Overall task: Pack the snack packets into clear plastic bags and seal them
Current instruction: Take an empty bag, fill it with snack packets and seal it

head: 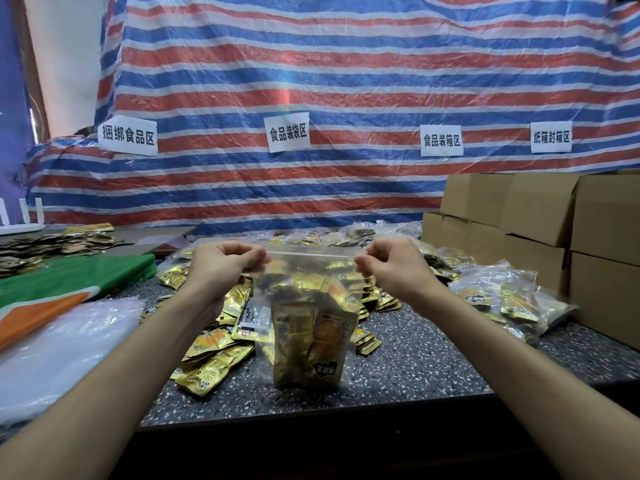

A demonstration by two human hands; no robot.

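The clear plastic bag (pixel 308 271) is being pinched taut at both top corners by left hand (pixel 225 261) and right hand (pixel 391 265), so its zip (pixel 311 251) can be pressed evenly.

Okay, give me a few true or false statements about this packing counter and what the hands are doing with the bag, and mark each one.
1. The left hand and right hand each pinch a top corner of the clear bag. True.
2. The clear bag is empty. False: gold snack packets stand inside it.
3. Cardboard boxes are stacked at the right. True.
4. The striped tarp carries two paper signs. False: four signs show.
5. Loose packets lie piled on the speckled counter. True.
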